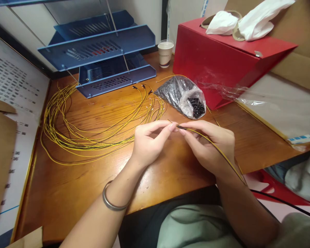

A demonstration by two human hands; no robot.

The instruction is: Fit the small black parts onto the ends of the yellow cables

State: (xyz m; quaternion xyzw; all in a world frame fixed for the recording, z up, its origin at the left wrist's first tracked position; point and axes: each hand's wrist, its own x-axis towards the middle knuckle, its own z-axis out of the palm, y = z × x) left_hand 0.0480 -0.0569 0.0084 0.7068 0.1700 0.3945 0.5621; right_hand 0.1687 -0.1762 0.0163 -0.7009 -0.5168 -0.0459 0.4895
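Between my two hands, above the wooden table, is the end of a yellow and black wire (pixel 217 147) with a small dark piece (pixel 181 127) on it. My right hand (pixel 209 139) pinches the wire close to this piece, and the wire trails back past my right wrist. My left hand (pixel 155 137) has thumb and forefinger pressed together at the tip, where a thin wire end sticks out; the fingertips hide the exact grip. Beyond my hands lies a clear plastic bag (pixel 174 93) holding many small black parts (pixel 197 107).
A large coil of yellow and black wires (pixel 59 127) covers the table's left side. Blue tiered trays (pixel 98 48) stand at the back, beside a paper cup (pixel 165 53). A red box (pixel 212 62) with white tissue on top stands at the back right.
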